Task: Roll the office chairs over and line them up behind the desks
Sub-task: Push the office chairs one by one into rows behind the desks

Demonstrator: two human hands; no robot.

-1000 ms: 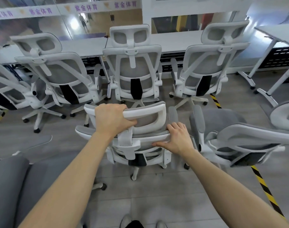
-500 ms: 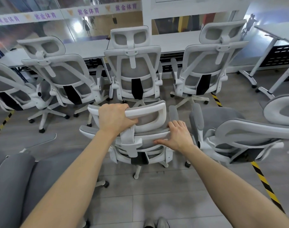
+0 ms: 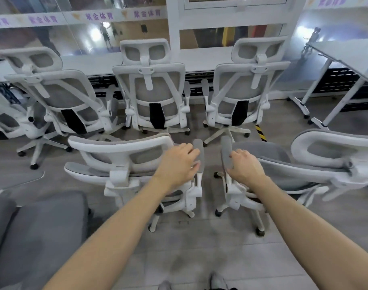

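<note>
A white-framed grey mesh office chair (image 3: 120, 148) stands right in front of me, its back toward me. My left hand (image 3: 179, 162) curls over that chair's right armrest pad (image 3: 199, 149). A second chair (image 3: 325, 152) stands to its right, turned sideways. My right hand (image 3: 244, 167) grips this chair's near armrest pad (image 3: 226, 151). A narrow gap of floor separates the two armrests. Three more chairs, among them the middle one (image 3: 149, 91), stand in a row against the long white desk (image 3: 91, 61) ahead.
Another white desk (image 3: 346, 53) on wheeled legs stands at the right. A grey cushioned seat (image 3: 32, 227) fills the lower left. Part of one more chair (image 3: 3, 122) shows at the left edge. Yellow-black tape (image 3: 260, 132) marks the floor. A glass wall runs behind the desks.
My left hand left the near chair's headrest and now holds its right armrest. My right hand moved off that chair's backrest onto the neighbouring chair's armrest.
</note>
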